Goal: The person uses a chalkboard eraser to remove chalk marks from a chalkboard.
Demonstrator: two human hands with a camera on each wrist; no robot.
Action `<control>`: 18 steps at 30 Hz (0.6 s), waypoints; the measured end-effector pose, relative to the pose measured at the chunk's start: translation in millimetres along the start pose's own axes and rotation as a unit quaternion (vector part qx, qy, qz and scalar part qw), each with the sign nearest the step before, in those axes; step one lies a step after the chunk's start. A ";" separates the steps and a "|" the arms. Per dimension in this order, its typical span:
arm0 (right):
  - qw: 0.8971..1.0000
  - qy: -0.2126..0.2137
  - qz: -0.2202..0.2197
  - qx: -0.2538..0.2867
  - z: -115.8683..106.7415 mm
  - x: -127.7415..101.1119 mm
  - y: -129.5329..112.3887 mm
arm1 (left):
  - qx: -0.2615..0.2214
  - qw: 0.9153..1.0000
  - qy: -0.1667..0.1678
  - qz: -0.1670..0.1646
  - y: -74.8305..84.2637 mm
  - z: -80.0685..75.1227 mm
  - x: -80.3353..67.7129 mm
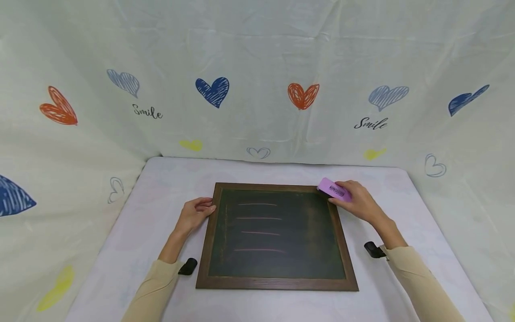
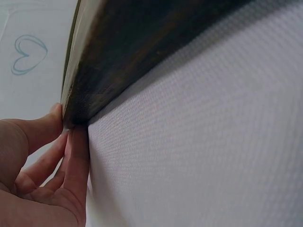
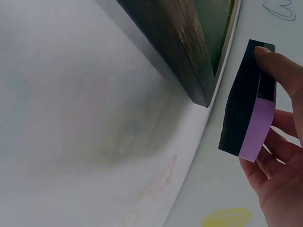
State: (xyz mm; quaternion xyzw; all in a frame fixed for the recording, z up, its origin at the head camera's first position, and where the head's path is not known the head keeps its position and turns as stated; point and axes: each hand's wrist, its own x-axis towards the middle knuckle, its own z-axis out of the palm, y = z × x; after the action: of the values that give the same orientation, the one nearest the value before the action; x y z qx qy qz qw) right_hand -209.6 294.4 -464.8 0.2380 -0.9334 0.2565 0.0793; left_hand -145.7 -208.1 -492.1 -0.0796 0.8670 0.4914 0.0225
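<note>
My right hand [image 1: 358,201] holds the purple eraser [image 1: 334,189], fingers curled over its top and thumb underneath; the right wrist view shows its dark felt face [image 3: 241,101] turned toward the board and lifted clear of it. The eraser hovers over the far right corner of the chalkboard [image 1: 277,235], its long axis running slantwise, far-left to near-right, across the wooden frame [image 1: 277,283].

My left hand [image 1: 195,212] rests against the frame's left edge near the far corner, fingers straight and pressed to the wood, thumb on top; that grip is a bracing touch, not a clasp. The left wrist view shows the fingertips [image 2: 78,142] right under the frame's edge on the white worktop [image 1: 402,210].

Four pale chalk lines [image 1: 259,228] lie one below another left of the board's middle, each running left to right. They sit to the left of and nearer than the eraser, so the right hand is the closer of the two with the tool.
</note>
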 end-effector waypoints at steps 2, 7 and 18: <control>1.000 -0.006 -0.001 0.002 1.8 1.8 -2.9 | 0.000 1.000 -0.001 0.000 0.0 -0.2 0.0; 1.000 -0.029 0.005 0.004 6.6 6.3 -9.6 | -0.001 1.000 -0.002 -0.004 -1.2 -0.4 0.3; 0.998 -0.045 -0.031 0.009 19.3 15.1 -22.8 | -0.004 1.000 -0.004 -0.007 -2.2 1.6 1.1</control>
State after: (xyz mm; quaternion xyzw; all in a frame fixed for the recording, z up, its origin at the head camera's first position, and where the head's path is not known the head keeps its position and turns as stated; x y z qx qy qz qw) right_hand -212.2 261.1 -467.2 0.2785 -0.9260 0.2511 0.0431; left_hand -146.4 -207.9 -494.9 -0.0843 0.8643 0.4951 0.0289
